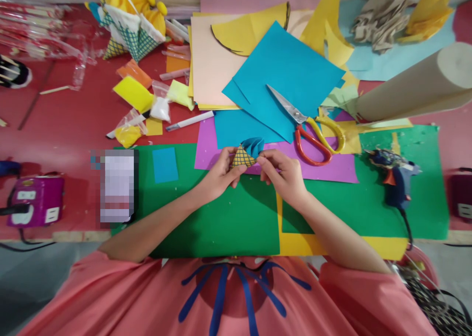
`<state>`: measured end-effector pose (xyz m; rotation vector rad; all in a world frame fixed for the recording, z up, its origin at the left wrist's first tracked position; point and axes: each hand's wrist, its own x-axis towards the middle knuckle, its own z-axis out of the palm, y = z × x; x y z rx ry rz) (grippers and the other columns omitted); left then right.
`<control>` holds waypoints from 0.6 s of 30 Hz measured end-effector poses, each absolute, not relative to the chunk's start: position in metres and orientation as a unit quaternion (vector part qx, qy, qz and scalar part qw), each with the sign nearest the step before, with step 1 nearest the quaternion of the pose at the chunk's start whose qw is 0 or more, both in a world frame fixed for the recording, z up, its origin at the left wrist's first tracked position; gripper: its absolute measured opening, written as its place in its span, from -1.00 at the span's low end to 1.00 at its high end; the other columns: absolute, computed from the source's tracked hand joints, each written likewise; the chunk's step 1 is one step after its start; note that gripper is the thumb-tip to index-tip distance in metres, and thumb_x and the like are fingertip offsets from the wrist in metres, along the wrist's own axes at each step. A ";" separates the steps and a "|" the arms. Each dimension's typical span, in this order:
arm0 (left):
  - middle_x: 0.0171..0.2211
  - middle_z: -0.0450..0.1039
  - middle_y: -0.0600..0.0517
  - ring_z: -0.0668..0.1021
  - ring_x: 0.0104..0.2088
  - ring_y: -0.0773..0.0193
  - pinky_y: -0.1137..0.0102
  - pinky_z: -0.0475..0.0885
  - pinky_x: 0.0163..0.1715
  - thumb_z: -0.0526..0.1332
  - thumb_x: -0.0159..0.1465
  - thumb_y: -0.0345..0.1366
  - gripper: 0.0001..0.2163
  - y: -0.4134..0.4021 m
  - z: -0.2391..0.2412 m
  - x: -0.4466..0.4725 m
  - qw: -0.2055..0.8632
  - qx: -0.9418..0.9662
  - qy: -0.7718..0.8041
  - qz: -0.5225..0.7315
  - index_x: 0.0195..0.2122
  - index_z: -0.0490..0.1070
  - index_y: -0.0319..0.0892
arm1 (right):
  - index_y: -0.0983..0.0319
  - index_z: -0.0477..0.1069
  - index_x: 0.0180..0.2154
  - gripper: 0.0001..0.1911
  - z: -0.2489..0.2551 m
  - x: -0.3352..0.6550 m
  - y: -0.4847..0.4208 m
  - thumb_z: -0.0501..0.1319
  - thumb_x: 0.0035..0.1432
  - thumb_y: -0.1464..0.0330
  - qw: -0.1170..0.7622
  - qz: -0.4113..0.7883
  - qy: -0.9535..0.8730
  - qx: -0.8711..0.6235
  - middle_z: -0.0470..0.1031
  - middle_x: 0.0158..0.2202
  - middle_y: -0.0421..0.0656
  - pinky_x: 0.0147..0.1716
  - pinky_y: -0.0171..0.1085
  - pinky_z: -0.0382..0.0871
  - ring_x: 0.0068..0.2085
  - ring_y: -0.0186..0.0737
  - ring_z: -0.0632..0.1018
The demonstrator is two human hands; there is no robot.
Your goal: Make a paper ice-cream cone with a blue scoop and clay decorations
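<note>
A small paper cone with a yellow and dark check pattern is pinched between the thumb and fingers of my left hand. Blue folded paper with wavy pleats rises out of the cone's open side. My right hand pinches the right edge of this blue paper with thumb and forefinger. Both hands are above a purple sheet and a green sheet. Scissors with one red and one yellow handle lie partly open beyond my right hand, their blades over blue sheets.
A glue gun lies at the right, near a big paper roll. To the left are a blurred phone, a blue paper piece and a purple power socket. Clay packets, a marker and finished-looking cones sit farther back.
</note>
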<state>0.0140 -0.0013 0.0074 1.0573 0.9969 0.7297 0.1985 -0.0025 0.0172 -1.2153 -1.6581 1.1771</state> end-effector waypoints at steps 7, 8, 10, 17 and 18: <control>-0.48 0.28 0.23 0.31 -0.68 0.55 0.52 0.20 -0.67 0.25 0.24 -0.04 -0.61 0.000 0.008 0.013 0.688 0.466 0.448 0.331 -0.11 0.12 -0.13 | 0.23 0.36 -0.22 -0.88 0.017 0.199 0.001 0.17 0.26 0.30 0.356 0.434 -0.683 -0.467 0.38 -0.63 -0.34 -0.58 -0.41 0.26 -0.65 -0.45 0.40; -0.48 0.28 0.22 0.31 -0.68 0.56 0.52 0.19 -0.67 0.25 0.24 -0.04 -0.61 0.000 0.008 0.013 0.688 0.467 0.446 0.330 -0.12 0.12 -0.13 | 0.24 0.35 -0.23 -0.88 0.017 0.200 0.002 0.16 0.27 0.31 0.351 0.437 -0.687 -0.461 0.38 -0.63 -0.34 -0.57 -0.42 0.26 -0.65 -0.45 0.41; -0.47 0.29 0.22 0.32 -0.68 0.55 0.52 0.20 -0.67 0.25 0.23 -0.04 -0.61 0.000 0.007 0.013 0.689 0.468 0.445 0.329 -0.11 0.13 -0.13 | 0.24 0.35 -0.24 -0.87 0.018 0.202 0.003 0.14 0.29 0.31 0.339 0.434 -0.702 -0.453 0.39 -0.64 -0.33 -0.57 -0.42 0.26 -0.64 -0.44 0.43; -0.51 0.29 0.23 0.32 -0.69 0.55 0.53 0.20 -0.67 0.25 0.23 -0.02 -0.60 -0.001 0.008 0.013 0.706 0.455 0.436 0.324 -0.11 0.13 -0.14 | 0.22 0.44 -0.28 -0.86 0.014 0.200 -0.001 0.20 0.24 0.28 0.372 0.325 -0.720 -0.488 0.46 -0.59 -0.28 -0.56 -0.39 0.26 -0.62 -0.43 0.43; -0.50 0.29 0.23 0.32 -0.69 0.55 0.53 0.19 -0.67 0.25 0.24 -0.02 -0.60 -0.001 0.008 0.013 0.710 0.450 0.433 0.325 -0.11 0.13 -0.13 | 0.21 0.45 -0.27 -0.87 0.014 0.199 -0.003 0.23 0.22 0.28 0.386 0.323 -0.709 -0.494 0.47 -0.58 -0.28 -0.55 -0.39 0.28 -0.61 -0.43 0.43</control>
